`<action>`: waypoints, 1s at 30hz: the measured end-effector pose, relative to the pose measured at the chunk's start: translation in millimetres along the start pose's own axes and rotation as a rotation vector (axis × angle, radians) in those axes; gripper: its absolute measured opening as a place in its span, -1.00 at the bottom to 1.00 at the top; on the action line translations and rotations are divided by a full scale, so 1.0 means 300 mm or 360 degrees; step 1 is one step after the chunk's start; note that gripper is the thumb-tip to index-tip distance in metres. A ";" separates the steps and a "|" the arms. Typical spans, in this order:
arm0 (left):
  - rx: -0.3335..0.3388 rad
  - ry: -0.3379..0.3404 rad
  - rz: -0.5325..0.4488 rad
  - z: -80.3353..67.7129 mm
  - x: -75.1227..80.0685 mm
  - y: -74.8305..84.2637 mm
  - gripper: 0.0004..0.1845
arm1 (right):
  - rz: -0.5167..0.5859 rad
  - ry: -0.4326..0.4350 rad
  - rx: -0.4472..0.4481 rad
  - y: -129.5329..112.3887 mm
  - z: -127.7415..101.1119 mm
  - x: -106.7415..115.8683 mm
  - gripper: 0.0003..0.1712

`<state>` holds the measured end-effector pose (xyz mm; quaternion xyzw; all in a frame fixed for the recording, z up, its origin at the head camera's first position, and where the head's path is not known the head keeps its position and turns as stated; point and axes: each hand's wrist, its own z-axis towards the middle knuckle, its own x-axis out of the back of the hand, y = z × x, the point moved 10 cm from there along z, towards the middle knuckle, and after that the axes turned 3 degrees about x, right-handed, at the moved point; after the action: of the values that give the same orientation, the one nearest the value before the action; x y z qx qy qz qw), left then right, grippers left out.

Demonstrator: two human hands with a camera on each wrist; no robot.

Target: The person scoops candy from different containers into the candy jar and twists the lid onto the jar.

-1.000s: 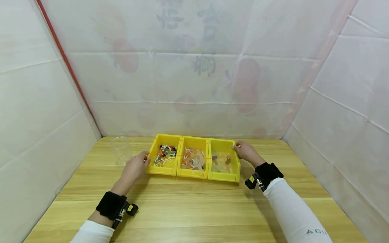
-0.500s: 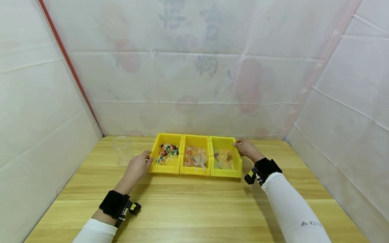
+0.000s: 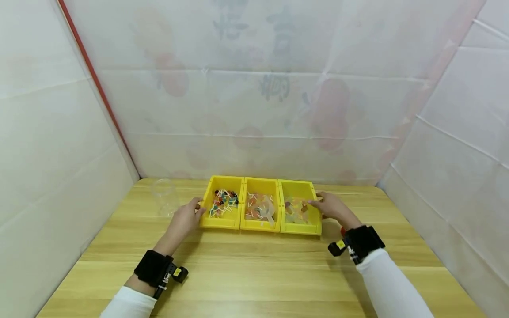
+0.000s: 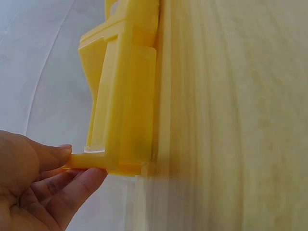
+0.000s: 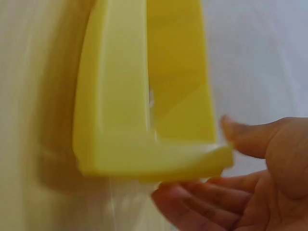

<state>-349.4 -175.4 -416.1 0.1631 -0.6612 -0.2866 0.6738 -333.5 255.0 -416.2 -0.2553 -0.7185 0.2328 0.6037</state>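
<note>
Three joined yellow bins stand in a row before me, low over the tabletop. My left hand pinches the left bin's outer rim, thumb above and fingers beneath, as the left wrist view shows. At the other end, my right hand is around the right bin's side wall; its thumb lies just off the rim and its loosely bent fingers lie beneath. Small dark and coloured balls on white sticks fill part of the left bin. Orange-red stick pieces and a clear scoop-like piece lie in the middle one; translucent coloured pieces in the right.
A clear plastic cup stands left of the bins, near my left hand. The wooden table is enclosed by white sheet walls at the back and both sides.
The bins appear slightly further right in view, along with the whole scene. My right hand has shifted down along the right bin's side and its hold looks looser; my left hand keeps its pinch.
</note>
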 end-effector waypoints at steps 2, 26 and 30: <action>0.0005 0.0005 0.0004 0.001 0.004 0.001 -0.50 | 0.0026 0.0008 0.0043 -0.012 -0.043 -0.022 -0.11; -0.0063 -0.0019 0.0048 0.011 -0.005 -0.006 -0.50 | 0.0228 0.0183 0.0140 0.005 -0.152 -0.065 -0.36; -0.0089 -0.0016 0.0051 0.008 -0.005 -0.008 -0.51 | 0.0212 0.0199 0.0131 0.004 -0.159 -0.075 -0.37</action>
<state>-352.0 -176.0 -418.5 0.1322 -0.6588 -0.2951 0.6793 -283.1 242.7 -426.1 -0.2916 -0.6506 0.2853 0.6406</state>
